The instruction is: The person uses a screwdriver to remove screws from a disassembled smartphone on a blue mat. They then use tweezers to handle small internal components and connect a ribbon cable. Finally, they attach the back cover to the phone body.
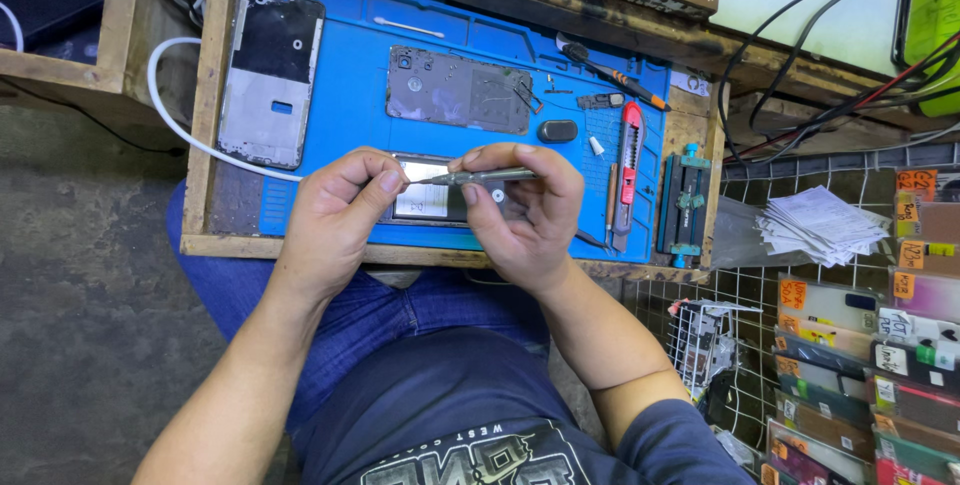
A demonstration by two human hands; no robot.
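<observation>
Both hands work low over the blue mat (340, 65); right hand (525, 210) pinches a metal driver (480, 177), left hand (335, 210) steadies the opened phone (425, 203) beneath; a slip could gouge it.

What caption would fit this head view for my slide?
Left hand steadies an opened phone on a blue mat while the right hand holds a metal tool over it.

The person wears a dark navy short-sleeved T-shirt (470, 415) with pale, cracked block lettering printed across the chest, near the bottom edge. Blue denim jeans (380, 310) cover the lap. Both forearms are bare, and the left hand (335, 210) and right hand (525, 210) carry no gloves.
</observation>
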